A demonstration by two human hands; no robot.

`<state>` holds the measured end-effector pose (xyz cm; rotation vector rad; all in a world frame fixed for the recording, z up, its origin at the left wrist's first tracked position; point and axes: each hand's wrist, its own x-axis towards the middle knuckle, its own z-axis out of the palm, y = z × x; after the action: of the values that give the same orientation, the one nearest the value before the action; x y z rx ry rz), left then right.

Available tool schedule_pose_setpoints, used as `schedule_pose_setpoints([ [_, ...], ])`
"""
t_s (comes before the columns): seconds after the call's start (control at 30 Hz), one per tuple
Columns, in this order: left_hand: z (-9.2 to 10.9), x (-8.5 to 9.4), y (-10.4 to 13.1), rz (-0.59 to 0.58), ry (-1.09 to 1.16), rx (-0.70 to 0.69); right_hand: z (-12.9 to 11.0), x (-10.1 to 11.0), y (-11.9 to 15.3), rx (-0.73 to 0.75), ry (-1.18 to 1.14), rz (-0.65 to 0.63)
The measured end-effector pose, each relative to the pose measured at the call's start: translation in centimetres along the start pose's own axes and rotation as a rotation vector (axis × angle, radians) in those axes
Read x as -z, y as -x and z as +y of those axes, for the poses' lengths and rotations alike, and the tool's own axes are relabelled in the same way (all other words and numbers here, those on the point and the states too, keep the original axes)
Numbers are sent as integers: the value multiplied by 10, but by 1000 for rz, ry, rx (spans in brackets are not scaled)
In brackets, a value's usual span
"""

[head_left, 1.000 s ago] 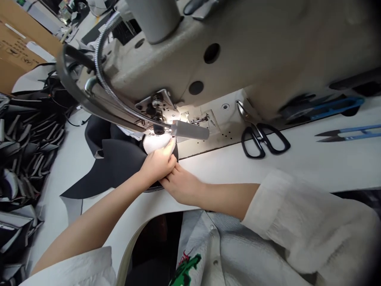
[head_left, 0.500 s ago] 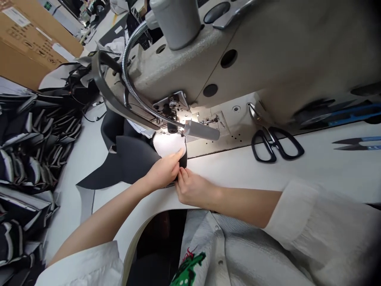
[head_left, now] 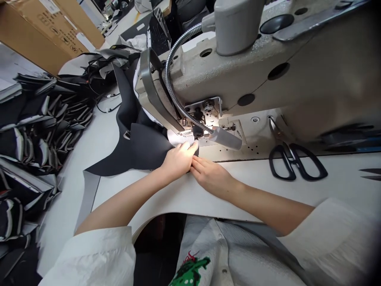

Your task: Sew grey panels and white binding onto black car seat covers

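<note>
A black fabric piece [head_left: 149, 149] with a white lining patch [head_left: 181, 138] lies under the needle area of a sewing machine [head_left: 190, 75]. My left hand [head_left: 179, 159] presses on the patch close to the presser foot [head_left: 198, 131], its fingers closed on the fabric edge. Just beside it, my right hand [head_left: 213, 178] pinches the near edge of the same piece, fingertips touching the left hand. Both hands hide most of the edge between them. A grey lamp head [head_left: 226, 138] on a bendable metal neck lights the spot.
Black-handled scissors [head_left: 293, 161] rest on the machine bed to the right, with pointed snips [head_left: 370, 174] farther right. Stacked black-and-white pieces [head_left: 38, 143] crowd the left side. Behind them stands a cardboard box [head_left: 50, 31]. The white table [head_left: 149, 198] curves in at the front.
The fabric has advanced under the presser foot, so less of the white patch shows. Both hands have moved with it, closer to the needle. The camera view has shifted, too.
</note>
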<state>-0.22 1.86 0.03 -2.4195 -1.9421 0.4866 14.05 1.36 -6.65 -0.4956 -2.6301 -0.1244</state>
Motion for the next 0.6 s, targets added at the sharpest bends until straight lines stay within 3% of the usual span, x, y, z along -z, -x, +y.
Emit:
schedule_pose_setpoints([
  [0.2, -12, -10, 0, 62, 34, -18, 3, -12, -3, -48, 0, 61],
  [0.37, -8, -7, -9, 140, 27, -97, 8, -1, -8, -165, -18, -14],
  [0.5, -10, -11, -6, 88, -41, -165, 5, 11, -3, -67, 12, -60],
  [0.6, -23, -21, -8, 122, -85, -268, 6, 9, 2, -39, 58, -33],
])
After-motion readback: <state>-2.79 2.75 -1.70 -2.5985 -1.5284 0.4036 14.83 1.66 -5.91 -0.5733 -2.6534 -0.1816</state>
